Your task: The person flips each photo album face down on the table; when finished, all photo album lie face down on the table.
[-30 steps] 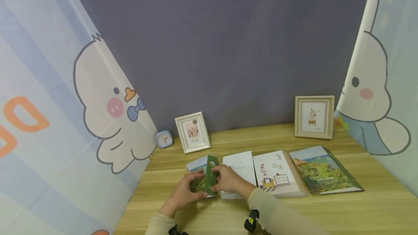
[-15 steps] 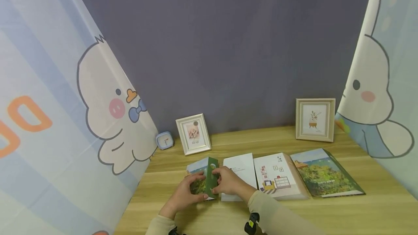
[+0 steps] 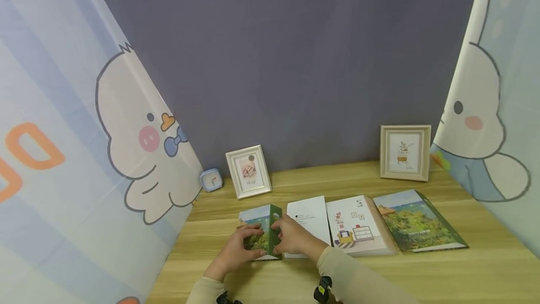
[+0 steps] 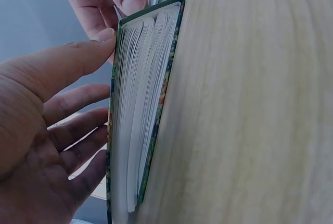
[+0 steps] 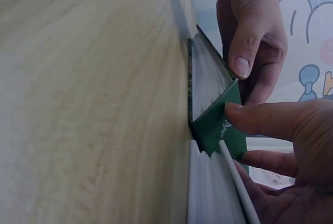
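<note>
A small green photo album with a landscape cover lies at the near left of the wooden table. My left hand holds it from the left, fingers flat on the cover and thumb on the page edge. The left wrist view shows that hand against the album's white pages. My right hand pinches the raised green spine. In the right wrist view its thumb presses the green spine, and the left hand sits beyond.
A white booklet, an illustrated album and a larger landscape album lie in a row to the right. Two picture frames and a small blue clock stand at the back. Cartoon curtains hang on both sides.
The green album's raised cover and spine have come down a little toward the table. Both hands stay on it in nearly the same place.
</note>
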Motion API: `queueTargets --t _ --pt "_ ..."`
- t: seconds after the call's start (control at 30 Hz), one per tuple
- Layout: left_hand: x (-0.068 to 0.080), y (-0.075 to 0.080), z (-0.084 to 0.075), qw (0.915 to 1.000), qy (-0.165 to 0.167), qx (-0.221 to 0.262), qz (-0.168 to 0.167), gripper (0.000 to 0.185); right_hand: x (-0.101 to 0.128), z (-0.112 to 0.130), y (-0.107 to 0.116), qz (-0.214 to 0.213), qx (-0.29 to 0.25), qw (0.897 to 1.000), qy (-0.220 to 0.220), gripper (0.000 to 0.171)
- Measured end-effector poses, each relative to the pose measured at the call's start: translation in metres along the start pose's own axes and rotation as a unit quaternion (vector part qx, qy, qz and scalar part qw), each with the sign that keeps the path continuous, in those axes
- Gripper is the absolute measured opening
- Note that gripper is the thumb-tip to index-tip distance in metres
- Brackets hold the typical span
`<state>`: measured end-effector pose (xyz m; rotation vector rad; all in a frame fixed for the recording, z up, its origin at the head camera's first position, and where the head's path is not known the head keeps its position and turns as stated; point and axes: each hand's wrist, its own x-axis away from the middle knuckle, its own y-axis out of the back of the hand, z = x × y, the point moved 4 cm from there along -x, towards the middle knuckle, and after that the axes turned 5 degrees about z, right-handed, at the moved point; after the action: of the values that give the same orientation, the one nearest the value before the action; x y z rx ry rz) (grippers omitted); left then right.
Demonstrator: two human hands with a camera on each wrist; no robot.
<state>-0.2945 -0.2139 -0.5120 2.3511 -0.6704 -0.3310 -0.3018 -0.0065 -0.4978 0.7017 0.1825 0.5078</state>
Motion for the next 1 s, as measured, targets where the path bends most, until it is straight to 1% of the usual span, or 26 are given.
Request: queueTargets --t 0.13,0.33,0.5,0.6,0.7,0.8,0.93,1.0 --pt "0.002 0.002 0.0 1.0 0.001 0.0 -0.002 0.057 -0.002 -0.001 -0.003 -0.004 0.003 1.0 0.009 0.065" --pt "0.002 0.003 -0.001 1.0 -0.002 -0.007 0.002 0.056 0.0 -0.003 -0.002 0.006 -0.02 1.0 0.014 0.064" --pt "-0.003 0.006 -0.003 1.0 -0.007 0.003 -0.001 0.053 0.005 -0.002 0.007 0.02 -0.018 0.999 0.04 0.063" --pt "-0.006 0.01 -0.006 0.9999 -0.01 0.007 -0.012 0.049 0.009 -0.003 0.017 0.02 -0.015 0.998 0.054 0.06" --pt "-0.01 0.015 -0.009 0.9991 -0.015 -0.001 -0.039 0.045 0.015 -0.007 0.032 0.008 -0.012 0.998 0.062 0.056" --pt "-0.013 0.023 -0.012 0.9964 -0.021 -0.007 -0.082 0.041 0.022 -0.015 0.052 -0.02 -0.01 0.998 0.059 0.051" --pt "-0.019 0.039 -0.012 0.9887 -0.022 -0.032 -0.145 0.039 0.034 -0.028 0.083 -0.073 0.004 0.996 0.042 0.043" --pt "-0.022 0.046 -0.012 0.9848 -0.017 -0.05 -0.165 0.039 0.041 -0.036 0.099 -0.097 0.018 0.995 0.029 0.041"
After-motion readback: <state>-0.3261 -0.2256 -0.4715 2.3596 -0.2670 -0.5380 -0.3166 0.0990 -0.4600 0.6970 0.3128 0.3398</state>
